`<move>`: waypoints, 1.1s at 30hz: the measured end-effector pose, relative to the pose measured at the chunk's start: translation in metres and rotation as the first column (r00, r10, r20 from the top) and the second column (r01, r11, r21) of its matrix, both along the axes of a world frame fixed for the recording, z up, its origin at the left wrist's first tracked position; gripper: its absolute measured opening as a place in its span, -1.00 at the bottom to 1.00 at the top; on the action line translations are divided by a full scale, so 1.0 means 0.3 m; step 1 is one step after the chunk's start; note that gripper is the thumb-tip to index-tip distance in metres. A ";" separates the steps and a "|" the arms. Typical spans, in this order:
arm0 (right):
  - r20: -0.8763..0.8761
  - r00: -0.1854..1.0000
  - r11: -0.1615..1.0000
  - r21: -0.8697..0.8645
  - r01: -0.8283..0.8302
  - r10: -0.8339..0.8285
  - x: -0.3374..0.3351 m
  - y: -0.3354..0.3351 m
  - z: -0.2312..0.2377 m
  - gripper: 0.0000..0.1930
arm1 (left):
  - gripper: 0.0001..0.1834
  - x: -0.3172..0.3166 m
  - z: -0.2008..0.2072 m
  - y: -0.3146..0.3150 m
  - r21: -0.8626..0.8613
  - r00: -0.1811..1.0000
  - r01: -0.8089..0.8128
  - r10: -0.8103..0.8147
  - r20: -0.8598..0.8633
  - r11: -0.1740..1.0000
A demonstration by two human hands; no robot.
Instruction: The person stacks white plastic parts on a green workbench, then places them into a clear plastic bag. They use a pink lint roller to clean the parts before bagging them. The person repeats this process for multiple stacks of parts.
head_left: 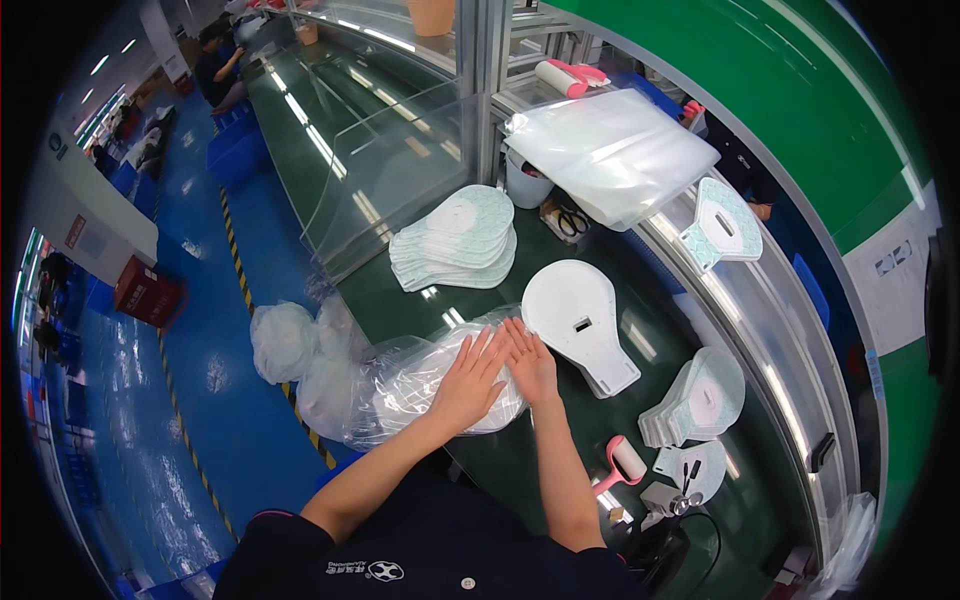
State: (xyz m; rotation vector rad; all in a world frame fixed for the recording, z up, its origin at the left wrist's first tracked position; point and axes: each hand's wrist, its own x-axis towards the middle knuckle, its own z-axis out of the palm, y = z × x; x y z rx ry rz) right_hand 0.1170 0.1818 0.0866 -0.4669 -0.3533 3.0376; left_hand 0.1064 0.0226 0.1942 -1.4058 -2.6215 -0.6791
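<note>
A clear plastic bag (pixel 398 398) with white pieces inside lies at the near left edge of the green worktable. Flat on top of it rests my left hand (pixel 470 378), fingers stretched out. My right hand (pixel 530 362) lies beside it, also flat, with its fingertips at the far edge of the bag. Neither hand grips anything. Just right of my hands is a white paddle-shaped panel (pixel 565 300) with a small dark slot. Beyond the bag sits a stack of pale green patterned paddle-shaped panels (pixel 455 235).
Crumpled clear bags (pixel 285 345) hang off the left table edge. Right of me are another panel stack (pixel 700 400), a pink lint roller (pixel 625 460) and a metal-topped device (pixel 680 503). Flat plastic bags (pixel 615 150), a grey bin (pixel 525 185) and scissors (pixel 570 222) are at the back.
</note>
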 end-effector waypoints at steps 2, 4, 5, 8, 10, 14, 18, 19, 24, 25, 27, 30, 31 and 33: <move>-0.010 1.000 1.000 -0.030 0.009 -0.010 -0.003 0.012 -0.005 -0.53 | -0.32 -0.074 -0.201 -0.010 -0.086 0.993 -0.109 0.105 -0.044 0.990; -0.018 1.000 0.999 -0.029 0.020 -0.020 0.003 0.019 -0.013 -0.51 | -0.31 -0.129 -0.289 -0.059 -0.123 0.983 -0.183 0.183 -0.012 0.975; -0.026 0.999 1.000 -0.011 0.021 -0.021 0.005 0.014 -0.006 -0.50 | -0.33 -0.152 -0.299 -0.099 -0.120 0.976 -0.208 0.214 0.041 0.971; 0.015 0.999 0.995 0.089 0.035 -0.036 0.011 -0.010 0.038 -0.46 | -0.41 -0.201 -0.316 -0.143 -0.220 0.856 -0.314 0.376 0.354 0.923; 0.042 0.997 0.890 0.454 0.038 -0.064 0.034 -0.017 0.095 -0.43 | -0.44 -0.223 -0.329 -0.140 -0.254 0.774 -0.350 0.431 0.464 0.902; 0.131 0.960 0.066 0.991 -0.118 -0.248 0.213 -0.092 0.168 -0.33 | -0.42 -0.246 -0.336 -0.140 -0.266 0.729 -0.370 0.455 0.512 0.890; 0.445 0.817 0.074 0.890 -0.451 -0.368 0.413 -0.258 0.059 -0.14 | -0.38 -0.274 -0.343 -0.100 -0.318 0.677 -0.351 0.474 0.563 0.881; 0.512 0.813 0.168 0.859 -0.484 -0.277 0.434 -0.294 0.021 -0.05 | -0.37 -0.277 -0.351 -0.096 -0.300 0.678 -0.353 0.463 0.572 0.886; 0.411 0.852 0.129 0.912 -0.390 -0.325 0.329 -0.405 -0.058 -0.04 | -0.28 -0.311 -0.427 -0.110 -0.217 0.637 -0.337 0.391 0.664 0.916; 0.437 0.820 0.172 0.899 -0.402 -0.370 0.305 -0.407 -0.073 -0.05 | -0.24 -0.325 -0.428 -0.117 -0.275 0.598 -0.333 0.427 0.678 0.902; 0.435 0.797 0.237 0.900 -0.367 -0.419 0.280 -0.386 -0.101 -0.13 | -0.15 -0.348 -0.430 -0.125 -0.389 0.519 -0.313 0.499 0.694 0.866; 0.346 0.810 0.250 0.934 -0.253 -0.473 0.265 -0.323 -0.097 -0.15 | -0.06 -0.287 -0.475 -0.157 -0.344 0.303 -0.436 0.495 0.814 0.832; 0.305 0.819 0.285 0.941 -0.181 -0.485 0.264 -0.300 -0.118 -0.16 | -0.06 -0.260 -0.482 -0.161 -0.303 0.180 -0.433 0.411 0.894 0.849; 0.358 0.807 0.351 0.914 -0.201 -0.469 0.267 -0.268 -0.091 -0.16 | -0.05 -0.207 -0.497 -0.180 -0.227 -0.085 -0.460 0.211 0.974 0.859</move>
